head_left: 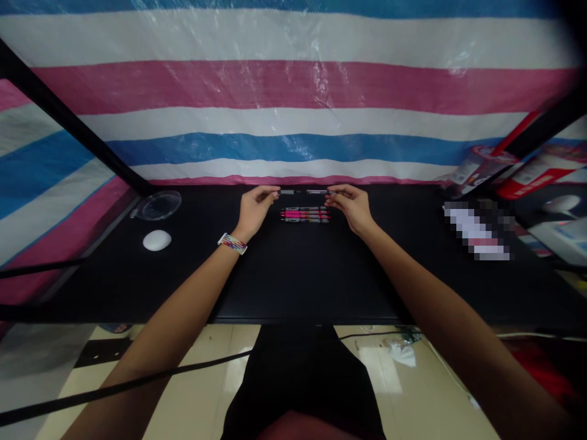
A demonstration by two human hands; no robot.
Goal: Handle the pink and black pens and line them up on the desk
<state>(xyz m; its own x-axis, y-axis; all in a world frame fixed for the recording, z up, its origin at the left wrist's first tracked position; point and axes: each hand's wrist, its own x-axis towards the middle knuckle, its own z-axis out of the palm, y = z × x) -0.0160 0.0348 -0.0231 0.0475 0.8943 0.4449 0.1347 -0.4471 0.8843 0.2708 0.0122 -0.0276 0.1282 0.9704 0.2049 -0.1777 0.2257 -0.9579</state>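
- Well left of the row of pens (305, 214), we see a clear round dish (159, 206) and a white rounded object (156, 240).
- Just left of the row, our left hand (255, 209), bracelet (233, 243) at its wrist, pinches one end of a slim pen (288, 192).
- We hold that pen just beyond the row; whether its dark middle is unbroken, we cannot tell.
- Just right of the row, our right hand (353, 206) pinches the pen's other end.
- Well right of the row stands a red-rimmed tub (479, 171).

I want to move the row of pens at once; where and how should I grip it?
Probably across the middle of the row of pens, from above, squeezing its near and far sides: the pens lie flat, side by side.
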